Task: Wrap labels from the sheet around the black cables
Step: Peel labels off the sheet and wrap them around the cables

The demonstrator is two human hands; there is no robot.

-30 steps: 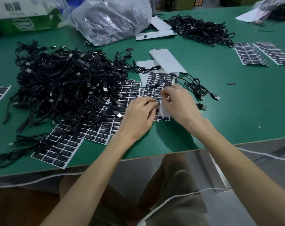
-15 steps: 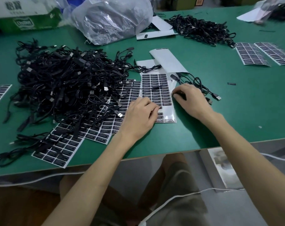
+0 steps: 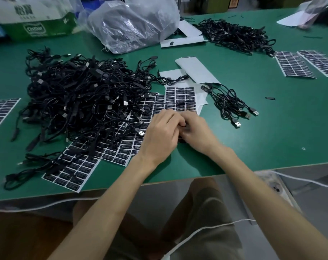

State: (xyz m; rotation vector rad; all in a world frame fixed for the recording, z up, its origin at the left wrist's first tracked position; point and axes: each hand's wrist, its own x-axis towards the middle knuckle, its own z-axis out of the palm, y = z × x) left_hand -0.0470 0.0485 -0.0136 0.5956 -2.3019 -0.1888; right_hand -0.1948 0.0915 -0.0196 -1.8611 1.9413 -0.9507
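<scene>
Green matting is covering the tabletop (image 3: 253, 139), which is running from the near edge up to the top of the frame. Left of centre a big tangled pile of black cables (image 3: 80, 102) is lying in a heap, spilling onto several label sheets (image 3: 110, 152) that are spreading toward the lower left. Another label sheet (image 3: 180, 98) is sitting just above the hands at mid-frame, with one thin cable end (image 3: 181, 102) lying across it.

Both hands are meeting at the centre, over the lower edge of that sheet. The left hand (image 3: 159, 136) is curling its fingers inward, knuckles up, and the right hand (image 3: 196, 134) is pressing against it from the right — the fingertips of both are closing around something small and dark (image 3: 185, 128) between them, though I cannot tell whether it is a label or a cable.

To the right of the hands a small bundle of cables (image 3: 230, 106) is lying apart from the main heap, its USB plugs (image 3: 245, 115) pointing toward the right. Blank white backing sheets (image 3: 198, 70) are lying above it. In the upper right a second cable pile (image 3: 234, 36) is resting, with two more label sheets (image 3: 307, 62) beside it — slightly blurred. A crumpled clear plastic bag (image 3: 133, 23) is sitting at the top centre, and a white-and-green carton (image 3: 33, 19) is standing in the upper left.
</scene>
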